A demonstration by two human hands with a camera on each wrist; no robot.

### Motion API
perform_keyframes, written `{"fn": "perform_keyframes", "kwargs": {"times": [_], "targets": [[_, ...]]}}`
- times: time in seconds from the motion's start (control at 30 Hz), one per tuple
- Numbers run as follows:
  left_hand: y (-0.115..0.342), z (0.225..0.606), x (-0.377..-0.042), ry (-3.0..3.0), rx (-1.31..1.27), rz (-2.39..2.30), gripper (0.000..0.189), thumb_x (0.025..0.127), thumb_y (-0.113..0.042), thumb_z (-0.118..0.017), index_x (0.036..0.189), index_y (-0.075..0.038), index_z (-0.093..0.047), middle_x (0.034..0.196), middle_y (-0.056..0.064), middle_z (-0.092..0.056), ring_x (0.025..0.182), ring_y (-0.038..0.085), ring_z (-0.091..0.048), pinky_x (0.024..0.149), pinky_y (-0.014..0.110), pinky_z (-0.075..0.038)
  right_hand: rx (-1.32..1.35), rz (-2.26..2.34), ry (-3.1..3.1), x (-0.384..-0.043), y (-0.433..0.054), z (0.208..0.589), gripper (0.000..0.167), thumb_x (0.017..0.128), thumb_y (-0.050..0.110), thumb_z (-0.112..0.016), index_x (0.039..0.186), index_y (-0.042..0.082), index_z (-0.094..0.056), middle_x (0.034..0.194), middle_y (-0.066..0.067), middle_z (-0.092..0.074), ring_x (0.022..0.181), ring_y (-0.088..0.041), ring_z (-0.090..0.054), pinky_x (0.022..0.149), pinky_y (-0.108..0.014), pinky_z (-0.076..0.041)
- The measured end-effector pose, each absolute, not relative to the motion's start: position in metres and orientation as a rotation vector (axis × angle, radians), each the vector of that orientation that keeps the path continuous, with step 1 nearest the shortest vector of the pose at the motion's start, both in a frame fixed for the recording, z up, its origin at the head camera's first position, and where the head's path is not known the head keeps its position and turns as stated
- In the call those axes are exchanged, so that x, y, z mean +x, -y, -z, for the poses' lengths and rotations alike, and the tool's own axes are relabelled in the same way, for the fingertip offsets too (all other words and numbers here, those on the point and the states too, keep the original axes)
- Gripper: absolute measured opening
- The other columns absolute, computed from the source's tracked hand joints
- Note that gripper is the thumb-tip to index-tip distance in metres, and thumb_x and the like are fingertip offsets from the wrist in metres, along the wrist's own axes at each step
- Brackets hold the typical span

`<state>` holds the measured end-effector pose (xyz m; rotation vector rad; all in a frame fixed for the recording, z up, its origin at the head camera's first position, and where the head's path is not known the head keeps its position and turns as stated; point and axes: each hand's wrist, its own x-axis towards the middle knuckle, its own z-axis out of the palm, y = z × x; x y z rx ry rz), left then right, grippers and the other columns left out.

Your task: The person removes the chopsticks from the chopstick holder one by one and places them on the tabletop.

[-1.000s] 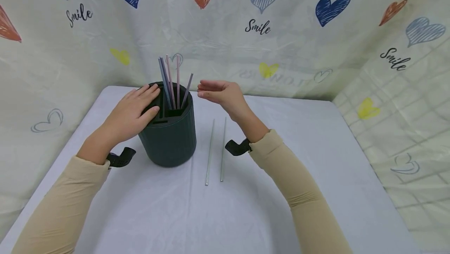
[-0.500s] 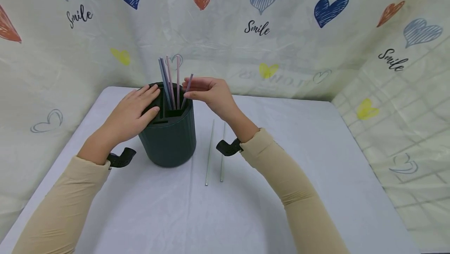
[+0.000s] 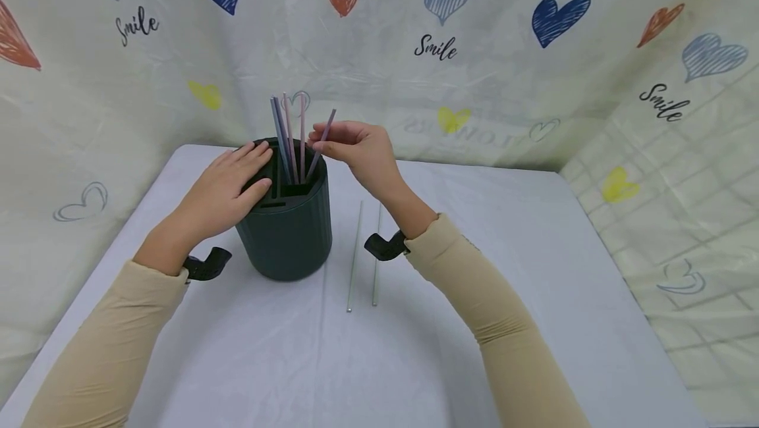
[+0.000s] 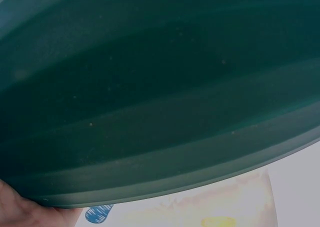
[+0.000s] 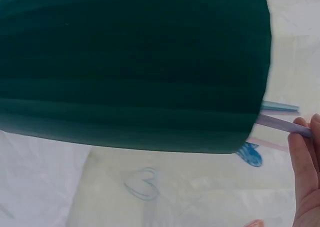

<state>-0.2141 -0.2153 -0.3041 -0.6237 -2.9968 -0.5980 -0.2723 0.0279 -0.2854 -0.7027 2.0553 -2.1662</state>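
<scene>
My left hand (image 3: 216, 192) rests on the top of a dark green ribbed utensil holder (image 3: 287, 243), its fingers spread over the left part of the rim. My right hand (image 3: 366, 155) pinches a purple chopstick (image 3: 329, 124) between thumb and fingers near its upper end. The chopstick leans right, its lower end inside the holder's right compartment. Blue chopsticks (image 3: 277, 118) and pink chopsticks (image 3: 303, 112) stand in that compartment too. In the right wrist view, the purple chopstick (image 5: 277, 124) sticks out past the holder's rim into the fingertips. The holder's wall (image 4: 165, 92) fills most of the left wrist view.
Two pale green chopsticks (image 3: 354, 263) lie side by side on the white tablecloth (image 3: 415, 349), right of the holder. A curtain (image 3: 379, 66) printed with hearts hangs behind the table and along its sides.
My right hand has moved left to the holder and taken hold of the purple chopstick, whose top now stands higher and further right. The left hand has kept its place on the rim.
</scene>
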Motion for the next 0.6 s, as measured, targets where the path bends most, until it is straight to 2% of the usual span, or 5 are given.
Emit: {"fn": "perform_keyframes", "kwargs": {"times": [0.2,0.37,0.6], "targets": [[0.215,0.304,-0.215,2.989,-0.633,0.595,0.061,0.106,-0.032,-0.039,0.157,-0.003,-0.024,0.166,0.017,-0.02,0.155,0.038,-0.012,0.127,0.057,-0.008,-0.792,2.327,-2.061,-0.265,-0.04,0.259,0.029,0.087,-0.003,-0.072,0.115,-0.008,-0.071,0.097,-0.007,-0.079,0.093,-0.017,-0.076,0.094,-0.035,-0.059],[0.215,0.303,-0.216,2.983,-0.643,0.595,0.06,0.107,-0.032,-0.038,0.157,-0.003,-0.024,0.166,0.017,-0.019,0.155,0.038,-0.012,0.127,0.056,-0.007,-0.921,2.527,-1.924,-0.258,-0.054,0.236,0.031,0.086,-0.012,-0.067,0.117,-0.013,-0.067,0.092,-0.002,-0.079,0.091,-0.02,-0.077,0.092,-0.038,-0.059],[0.214,0.303,-0.216,2.988,-0.64,0.597,0.06,0.107,-0.032,-0.038,0.157,-0.003,-0.024,0.166,0.017,-0.019,0.155,0.038,-0.011,0.127,0.056,-0.008,-1.024,2.805,-1.771,-0.249,-0.078,0.207,0.032,0.086,-0.021,-0.06,0.118,-0.022,-0.061,0.091,-0.009,-0.078,0.087,-0.024,-0.077,0.083,-0.036,-0.061]]}}
